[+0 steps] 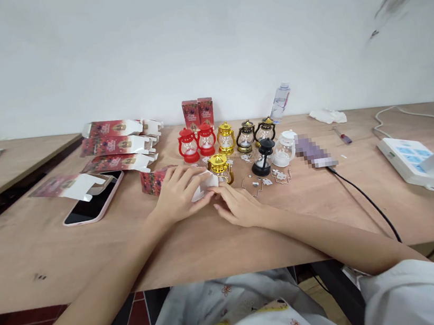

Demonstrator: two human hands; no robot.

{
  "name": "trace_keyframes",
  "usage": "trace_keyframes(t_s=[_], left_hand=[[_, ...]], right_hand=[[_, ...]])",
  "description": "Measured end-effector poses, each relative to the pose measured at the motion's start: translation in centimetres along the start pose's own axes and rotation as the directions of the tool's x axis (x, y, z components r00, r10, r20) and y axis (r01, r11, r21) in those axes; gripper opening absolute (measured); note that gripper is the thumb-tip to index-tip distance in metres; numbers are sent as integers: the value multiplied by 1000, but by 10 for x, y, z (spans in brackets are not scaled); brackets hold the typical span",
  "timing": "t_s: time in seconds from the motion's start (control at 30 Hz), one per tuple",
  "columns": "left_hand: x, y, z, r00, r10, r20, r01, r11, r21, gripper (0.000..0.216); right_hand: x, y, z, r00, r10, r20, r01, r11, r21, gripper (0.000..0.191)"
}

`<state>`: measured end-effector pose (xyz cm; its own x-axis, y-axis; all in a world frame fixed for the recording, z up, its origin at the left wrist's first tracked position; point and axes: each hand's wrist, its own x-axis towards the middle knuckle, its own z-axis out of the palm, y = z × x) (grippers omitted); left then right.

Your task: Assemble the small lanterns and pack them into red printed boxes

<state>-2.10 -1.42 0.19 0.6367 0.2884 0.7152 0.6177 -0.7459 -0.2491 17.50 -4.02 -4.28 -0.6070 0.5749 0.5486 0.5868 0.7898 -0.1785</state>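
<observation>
A small red printed cardboard box point(150, 182) lies on its side in front of me, its white flaps point(206, 183) pointing right. My left hand point(181, 191) is wrapped over the box from above. At the flap end, the fingers of my right hand point(241, 205) pinch the white edge; the fingertips are partly hidden. Just behind the flaps stands a gold mini lantern point(221, 168). To its right are a black lantern point(265, 157) and a white lantern point(284, 148), with small wire handles and cut pieces point(262, 182) lying in front.
Red lanterns point(189, 146), a gold lantern point(226, 139) and bronze lanterns point(246, 137) form a row behind. Two upright red boxes point(198, 114) stand at the wall. Open boxes point(113, 145) and a phone point(94, 202) lie left. Right are a bottle point(281, 102) and power strip point(420, 162).
</observation>
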Motion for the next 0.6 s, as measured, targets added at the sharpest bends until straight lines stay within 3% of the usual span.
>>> trace_keyframes(t_s=[0.37,0.6], left_hand=[[1,1,1,999,43,2,-43,999,-15,23],[1,1,1,995,53,83,-51,998,-21,23]], right_hand=[[1,0,0,1000,-13,7,13,1000,11,29],[2,1,0,1000,-16,22,16,999,-33,23]])
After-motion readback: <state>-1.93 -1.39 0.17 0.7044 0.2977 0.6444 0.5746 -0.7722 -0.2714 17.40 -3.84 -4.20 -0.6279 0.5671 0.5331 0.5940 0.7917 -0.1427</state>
